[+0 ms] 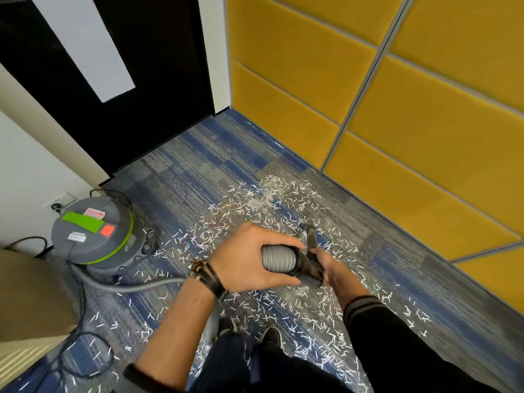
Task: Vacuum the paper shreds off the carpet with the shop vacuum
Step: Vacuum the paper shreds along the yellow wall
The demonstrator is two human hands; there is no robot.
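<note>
Our left hand (246, 258) wraps the grey ribbed plastic hose (276, 258), and our right hand (333, 269) grips the black tapered nozzle (307, 252) at its end, held above the blue-grey striped carpet (198, 165). White paper shreds (255, 205) lie scattered around our feet. The round grey shop vacuum with a green band (96, 231) sits to our left. A loose nozzle joint could pull apart, we judge, and the black power cord (82, 316) looping nearby could snag a step.
</note>
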